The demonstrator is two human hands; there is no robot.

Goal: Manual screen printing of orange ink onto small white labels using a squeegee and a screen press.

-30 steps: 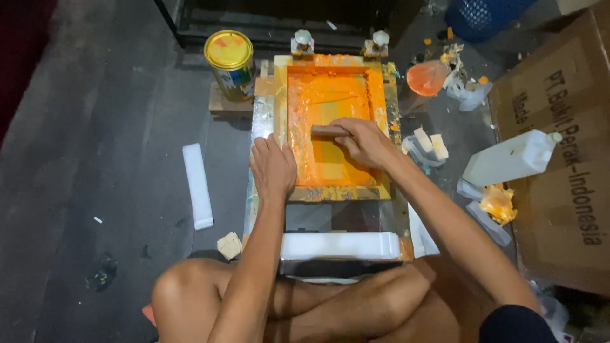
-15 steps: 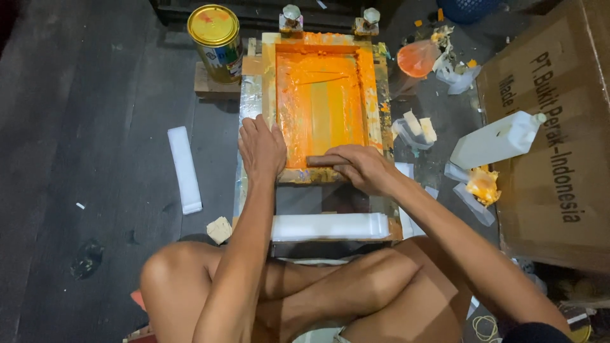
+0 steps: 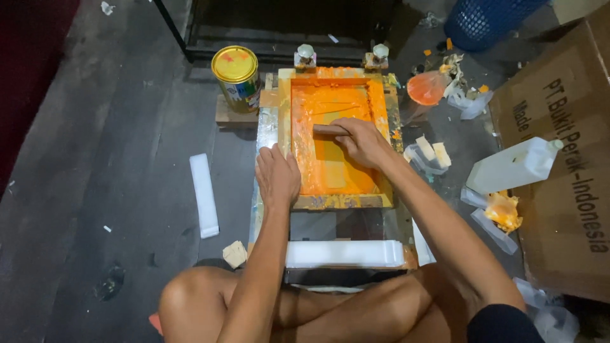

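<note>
Right hand (image 3: 363, 141) grips a wooden squeegee (image 3: 330, 129) across the upper half of the orange-inked screen frame (image 3: 284, 114), inside its rails. Left hand (image 3: 277, 176) lies flat and open on the frame's left rail. A paint can (image 3: 236, 76) stands just beside the frame's far-left corner; a white bar (image 3: 344, 253) lies along its near edge; bare floor (image 3: 114, 159) lies to the left.

- looks like a small screen-printing workshop set up right on a bare grey floor (image 3: 95, 159)
- orange-inked printing frame (image 3: 333, 136) with clamps at the far end
- paint can (image 3: 236, 76) and white plastic jug (image 3: 515, 166) lying around
- big cardboard box (image 3: 565, 159), ink-stained scraps and rags all over
</note>
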